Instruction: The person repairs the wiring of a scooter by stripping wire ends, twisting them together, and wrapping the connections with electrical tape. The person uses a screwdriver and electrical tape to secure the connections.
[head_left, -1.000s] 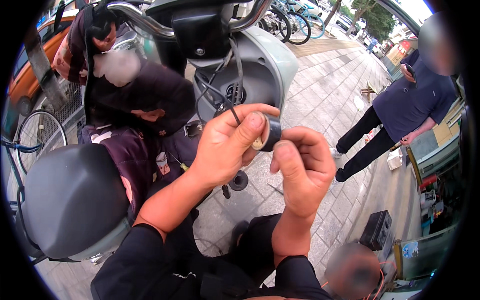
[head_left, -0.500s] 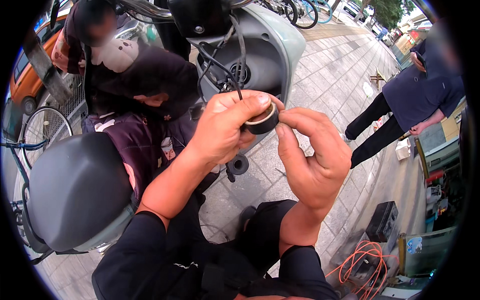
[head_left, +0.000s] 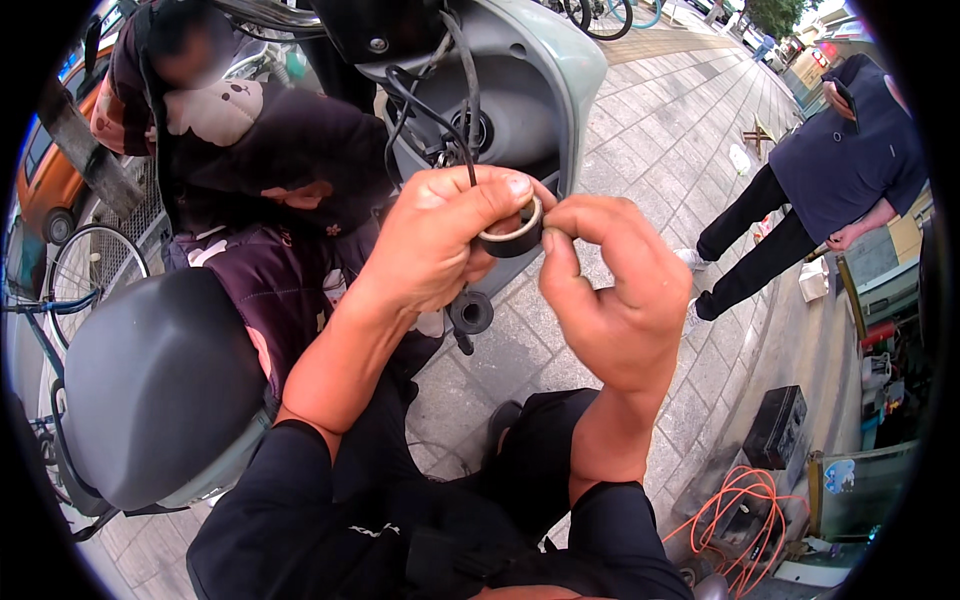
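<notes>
Black, ring-shaped tape roll (head_left: 514, 244) sits in the left grip (head_left: 428, 232).

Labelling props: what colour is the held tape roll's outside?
The tape roll is black outside; head view shows it best.

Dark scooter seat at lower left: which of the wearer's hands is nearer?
Left. The left hand, holding the black tape roll, is above and right of the seat, apart from it; the right hand is farther right.
</notes>
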